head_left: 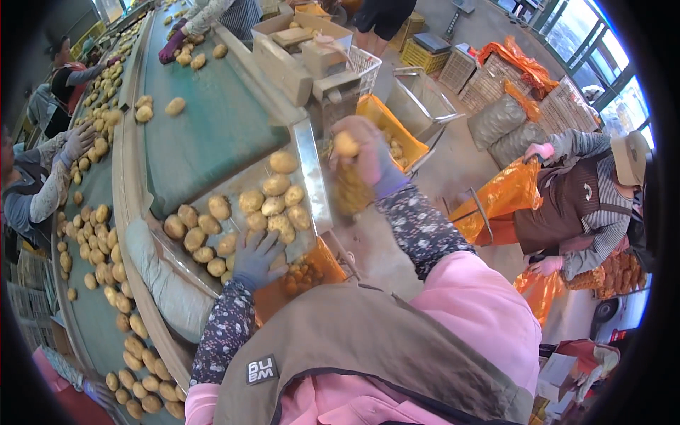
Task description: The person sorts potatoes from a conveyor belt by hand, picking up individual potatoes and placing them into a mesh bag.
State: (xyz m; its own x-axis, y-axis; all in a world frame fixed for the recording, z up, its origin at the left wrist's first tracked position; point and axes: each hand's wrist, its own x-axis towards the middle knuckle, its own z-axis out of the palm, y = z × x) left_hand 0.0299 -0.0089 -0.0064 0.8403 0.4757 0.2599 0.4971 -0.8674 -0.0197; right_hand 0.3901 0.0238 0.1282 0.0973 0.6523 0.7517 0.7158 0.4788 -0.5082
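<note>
My left hand (pixel 256 262), in a grey glove, rests with fingers spread on the near side of a potato pile (pixel 251 201) at the belt's end. The pile lies in a shallow chute with a metal side wall (pixel 312 173). My right hand (pixel 365 156), in a pink and lavender glove and smeared by motion, is raised beyond that wall, with a potato (pixel 346 144) in its fingers. Below it hangs a blurred yellowish net-like shape (pixel 350 188). Under the chute, an orange bag (pixel 322 262) holds several potatoes.
A green conveyor belt (pixel 205 106) carries scattered potatoes; a second belt (pixel 92 312) runs at the left, with workers' gloved hands along it. A yellow crate (pixel 386 117) with potatoes stands beyond my right hand. At right, a person (pixel 581 198) holds an orange bag (pixel 499 195).
</note>
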